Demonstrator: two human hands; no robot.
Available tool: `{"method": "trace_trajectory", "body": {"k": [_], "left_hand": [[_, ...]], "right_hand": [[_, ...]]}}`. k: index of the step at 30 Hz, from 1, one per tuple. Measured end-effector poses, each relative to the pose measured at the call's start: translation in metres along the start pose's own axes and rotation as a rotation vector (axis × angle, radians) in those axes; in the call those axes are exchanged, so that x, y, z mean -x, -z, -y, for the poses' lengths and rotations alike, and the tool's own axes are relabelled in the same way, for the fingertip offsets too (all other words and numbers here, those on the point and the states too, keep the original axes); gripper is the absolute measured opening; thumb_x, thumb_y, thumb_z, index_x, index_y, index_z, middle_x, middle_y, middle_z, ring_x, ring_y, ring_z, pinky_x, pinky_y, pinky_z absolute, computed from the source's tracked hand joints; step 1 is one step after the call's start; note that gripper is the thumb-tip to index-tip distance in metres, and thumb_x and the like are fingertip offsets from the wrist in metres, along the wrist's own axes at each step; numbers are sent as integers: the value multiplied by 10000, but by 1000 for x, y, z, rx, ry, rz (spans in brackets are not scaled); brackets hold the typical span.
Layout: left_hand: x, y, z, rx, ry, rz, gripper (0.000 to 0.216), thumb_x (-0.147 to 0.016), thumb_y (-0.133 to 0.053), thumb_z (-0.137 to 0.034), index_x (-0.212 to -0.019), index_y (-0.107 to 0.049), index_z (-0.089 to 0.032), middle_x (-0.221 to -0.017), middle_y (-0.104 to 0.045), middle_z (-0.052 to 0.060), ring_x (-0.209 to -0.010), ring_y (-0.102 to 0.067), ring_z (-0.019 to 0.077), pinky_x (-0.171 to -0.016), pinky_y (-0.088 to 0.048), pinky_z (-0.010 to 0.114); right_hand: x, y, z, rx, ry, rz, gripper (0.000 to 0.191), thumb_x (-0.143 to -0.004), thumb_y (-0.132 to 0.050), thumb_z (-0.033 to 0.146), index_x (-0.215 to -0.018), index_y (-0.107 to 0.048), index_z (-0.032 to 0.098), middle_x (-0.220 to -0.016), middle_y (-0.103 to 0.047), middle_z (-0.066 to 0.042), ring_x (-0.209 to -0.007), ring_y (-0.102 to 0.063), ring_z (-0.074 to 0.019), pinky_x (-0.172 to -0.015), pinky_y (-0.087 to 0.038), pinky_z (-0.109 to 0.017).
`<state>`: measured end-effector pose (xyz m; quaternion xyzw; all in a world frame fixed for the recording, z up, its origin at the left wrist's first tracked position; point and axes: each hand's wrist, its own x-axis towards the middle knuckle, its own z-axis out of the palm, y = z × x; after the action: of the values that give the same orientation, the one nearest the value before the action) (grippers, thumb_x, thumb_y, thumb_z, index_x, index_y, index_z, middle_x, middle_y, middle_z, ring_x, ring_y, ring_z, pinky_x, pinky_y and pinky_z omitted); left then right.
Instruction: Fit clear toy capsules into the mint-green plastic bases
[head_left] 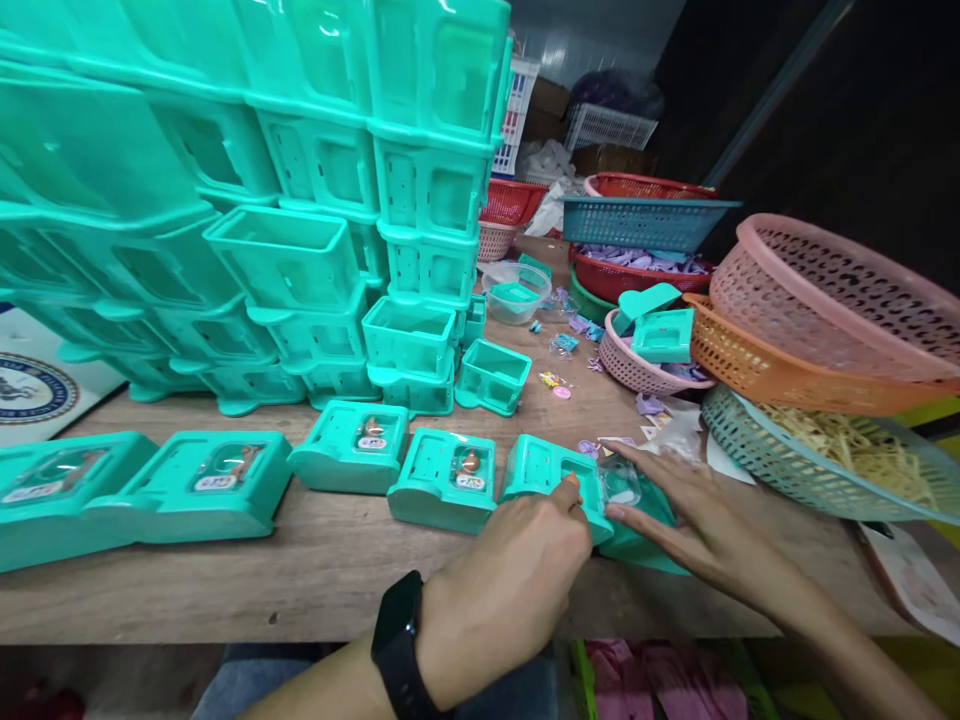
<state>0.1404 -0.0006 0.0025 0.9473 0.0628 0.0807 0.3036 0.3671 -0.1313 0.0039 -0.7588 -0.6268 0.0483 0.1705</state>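
Teal plastic boxes lie in a row along the table's front. My left hand (517, 560), with a black watch on the wrist, bends over one teal box (532, 460). Its fingers are pinched at the box's recess, with a small orange piece (573, 480) at the tips. My right hand (697, 510) comes in from the right, fingers straight, a clear plastic cover (622, 483) between thumb and forefinger. Under it lies another teal part (641, 540), mostly hidden. The neighbouring box (442, 485) on the left has a clear window with a brown figure and a white label.
Tall stacks of teal open bins (300, 260) fill the back left. At right stand piled baskets: pink (825, 290), orange (810, 375) and pale green (810, 460) with straw-coloured strips. A phone (911, 575) lies at the right edge. Small loose pieces (555, 380) lie mid-table.
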Motion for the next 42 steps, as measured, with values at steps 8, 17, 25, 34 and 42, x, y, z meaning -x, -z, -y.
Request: {"method": "trace_trajectory", "body": {"k": [8,17,25,34,42], "left_hand": [[2,-5,1,22,5,0,447,-798,-436,40,-1137,-687,-106,-1382,-656,225,-1157,-718,373,-1030,-608,517],[-2,3,-3,10,36,59,544,-790,-384,93,-1230,-662,-64,-1340,-667,239,-1090,-746,357,-1022,-616,545],[10,-6,6,85,-14,-95,410,-904,-425,31,-1231,-623,-117,-1306,-657,154,-1149,-716,316,-1023,-636,489],[26,-8,15,31,108,-223,294,-966,-429,-10,-1152,-598,-164,-1348,-614,148,-1251,-672,327,-1061,-619,508],[25,-12,18,-2,72,-236,422,-958,-425,7,-1321,-604,-115,-1359,-637,170,-1216,-690,312,-1046,-626,479]], "right_hand": [[5,-11,-4,65,105,-43,592,-1053,-467,589,-1531,-506,242,-1511,-628,-161,-1377,-615,-369,-1121,-513,-644],[-1,-8,6,115,178,-33,585,-1039,-513,597,-1490,-550,226,-1432,-683,-176,-1311,-661,-377,-1091,-534,-640],[9,-18,14,193,69,-121,768,-1027,-389,724,-1608,-433,224,-1406,-691,-212,-1270,-676,-446,-993,-515,-779],[16,-48,52,295,3,-184,587,-1114,-195,542,-1486,-613,365,-1443,-675,-75,-1283,-672,-425,-954,-537,-693],[10,-50,73,624,251,-249,640,-1129,-165,383,-1377,-692,117,-1351,-719,-203,-1034,-750,-372,-930,-454,-595]]}}
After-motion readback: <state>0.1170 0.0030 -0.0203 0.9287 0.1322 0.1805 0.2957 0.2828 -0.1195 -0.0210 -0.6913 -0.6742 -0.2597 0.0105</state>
